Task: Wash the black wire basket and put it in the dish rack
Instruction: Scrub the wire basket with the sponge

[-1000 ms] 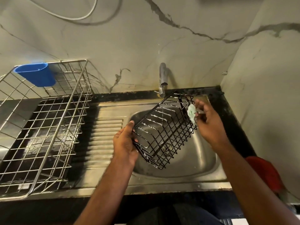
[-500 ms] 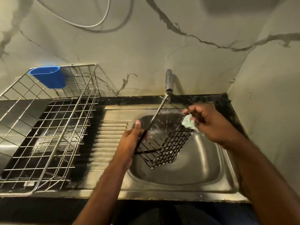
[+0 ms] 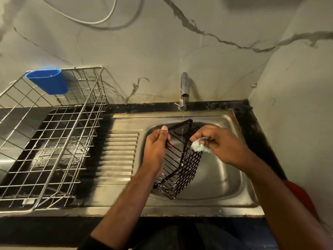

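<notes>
The black wire basket hangs tilted on end over the steel sink bowl, its top corner under a thin stream of water from the tap. My left hand grips the basket's left rim. My right hand pinches a pale green sponge and presses it against the basket's upper right side. The silver wire dish rack stands on the counter to the left.
A blue plastic cup holder hangs on the rack's back rim. The ribbed drainboard lies between rack and bowl. Marble walls close in behind and on the right. Something red sits at the right counter edge.
The basket has turned from lying open-side up to standing on end and has sunk lower in the bowl. My right hand has moved the sponge along its right side. Water now falls on it.
</notes>
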Motion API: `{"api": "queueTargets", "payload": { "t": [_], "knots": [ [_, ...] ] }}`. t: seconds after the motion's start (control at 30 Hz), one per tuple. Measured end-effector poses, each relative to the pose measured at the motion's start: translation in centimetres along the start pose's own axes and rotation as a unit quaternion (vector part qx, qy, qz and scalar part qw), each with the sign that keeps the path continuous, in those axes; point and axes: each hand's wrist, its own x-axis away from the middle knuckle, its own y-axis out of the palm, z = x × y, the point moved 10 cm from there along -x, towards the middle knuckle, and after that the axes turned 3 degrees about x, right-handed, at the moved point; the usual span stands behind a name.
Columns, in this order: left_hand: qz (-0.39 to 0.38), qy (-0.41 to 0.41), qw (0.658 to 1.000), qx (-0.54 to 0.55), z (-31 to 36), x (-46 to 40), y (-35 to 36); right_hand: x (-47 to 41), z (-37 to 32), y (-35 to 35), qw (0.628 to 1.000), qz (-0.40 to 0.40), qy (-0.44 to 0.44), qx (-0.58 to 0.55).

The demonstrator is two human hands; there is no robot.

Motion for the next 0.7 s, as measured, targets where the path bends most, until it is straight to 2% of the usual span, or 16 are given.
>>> {"api": "queueTargets", "payload": {
  "t": [0.1,0.13,0.27,0.33,0.47,0.6,0.7],
  "knots": [
    [-0.016,0.034,0.999,-0.005,0.6,0.2,0.2,0.2,-0.2,-3.4,0.990,0.141,0.011,0.004],
    [-0.025,0.045,0.999,-0.010,0.7,0.3,0.5,0.2,-0.8,-3.6,0.987,0.161,0.012,0.006],
    [-0.047,0.065,0.996,-0.025,1.6,0.7,1.5,-0.2,-5.2,-0.2,0.993,0.109,-0.049,0.004],
    [-0.057,0.073,0.995,-0.023,1.9,0.9,1.8,-0.4,-6.4,0.0,0.990,0.117,-0.076,0.005],
    [-0.068,0.100,0.992,-0.040,2.8,1.5,2.5,-1.4,-5.9,-1.5,0.987,0.147,-0.048,0.052],
    [-0.066,0.080,0.995,0.001,2.7,1.5,2.5,-1.8,-7.8,0.4,0.991,0.058,-0.114,0.049],
    [-0.042,0.043,0.998,0.027,1.6,1.2,1.6,-1.9,-5.1,-0.7,0.995,0.065,-0.058,0.057]
  ]
}}
